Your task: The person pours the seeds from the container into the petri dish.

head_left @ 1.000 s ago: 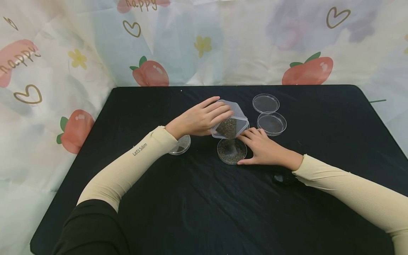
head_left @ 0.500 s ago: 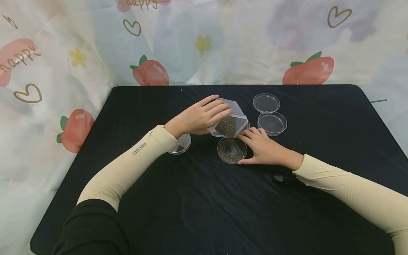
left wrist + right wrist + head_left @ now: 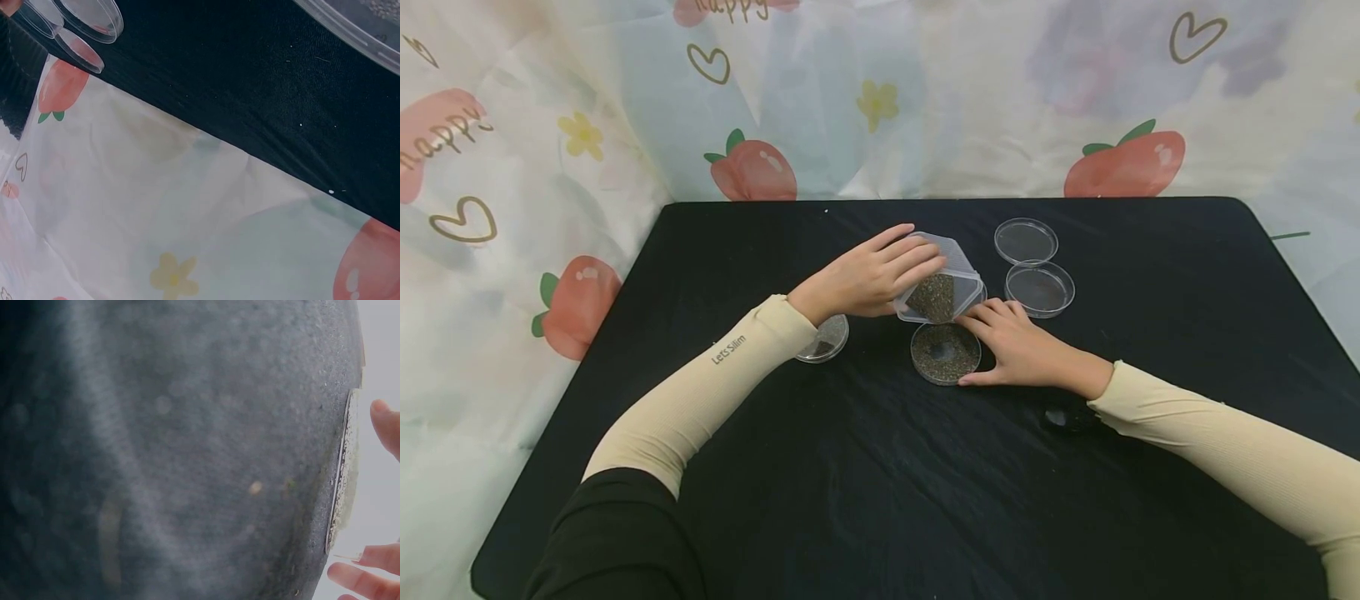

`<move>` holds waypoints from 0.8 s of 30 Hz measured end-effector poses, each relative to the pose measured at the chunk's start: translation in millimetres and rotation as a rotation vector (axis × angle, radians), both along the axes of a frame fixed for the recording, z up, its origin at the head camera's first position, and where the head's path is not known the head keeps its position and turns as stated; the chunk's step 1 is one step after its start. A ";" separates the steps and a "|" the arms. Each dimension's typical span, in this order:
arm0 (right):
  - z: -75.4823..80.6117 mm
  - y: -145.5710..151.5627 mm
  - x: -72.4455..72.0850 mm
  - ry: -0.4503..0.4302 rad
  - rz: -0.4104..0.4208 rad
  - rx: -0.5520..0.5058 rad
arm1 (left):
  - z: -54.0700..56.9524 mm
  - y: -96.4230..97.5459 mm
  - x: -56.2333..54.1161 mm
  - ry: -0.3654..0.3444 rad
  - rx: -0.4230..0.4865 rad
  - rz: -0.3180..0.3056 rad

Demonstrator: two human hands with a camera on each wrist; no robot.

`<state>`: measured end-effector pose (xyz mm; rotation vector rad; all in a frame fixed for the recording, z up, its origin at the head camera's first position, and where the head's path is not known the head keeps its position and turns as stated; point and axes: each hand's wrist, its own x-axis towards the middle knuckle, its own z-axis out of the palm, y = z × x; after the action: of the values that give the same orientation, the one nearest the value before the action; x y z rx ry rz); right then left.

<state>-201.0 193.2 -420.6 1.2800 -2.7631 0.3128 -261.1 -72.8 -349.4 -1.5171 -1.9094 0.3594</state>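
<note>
In the head view my left hand holds a translucent plastic box, tilted, with dark grains gathered at its lower edge. Its fingers lie over the box; the thumb is mostly hidden. Right below is a round petri dish covered with similar grains, except for a patch near its middle. My right hand grips this dish by the side, thumb at the near rim and fingers at the far one. From the right wrist, the dish appears edge-on near the thumb.
Two clear petri dish pieces lie at the back right, one overlapping the other. Another dish with some grains sits partly under my left wrist. A small dark object lies by my right sleeve. Black cloth covers the table.
Grains seen falling from the box a second ago no longer show in the air. The box rose very slightly, then stayed put; both hands otherwise keep their places.
</note>
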 end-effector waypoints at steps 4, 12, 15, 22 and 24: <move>0.3 -0.3 0.0 0.000 0.003 0.001 | -1.0 0.4 0.4 -0.002 0.002 -0.006; -0.8 -0.1 -1.3 -0.005 -0.002 0.009 | -0.7 1.8 0.5 -0.001 -0.008 -0.003; -1.2 -0.1 -1.7 -0.006 -0.002 0.011 | -0.1 2.5 1.1 -0.021 -0.008 -0.004; -1.1 -0.5 -1.2 -0.004 -0.002 0.004 | -1.2 3.4 0.5 -0.049 -0.011 -0.003; -1.3 -0.5 -1.2 -0.003 -0.002 0.005 | -2.1 3.4 -0.2 -0.044 -0.015 0.000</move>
<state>-202.2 192.7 -421.8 1.2786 -2.7695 0.3078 -261.2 -69.5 -351.5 -1.5464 -1.9444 0.3435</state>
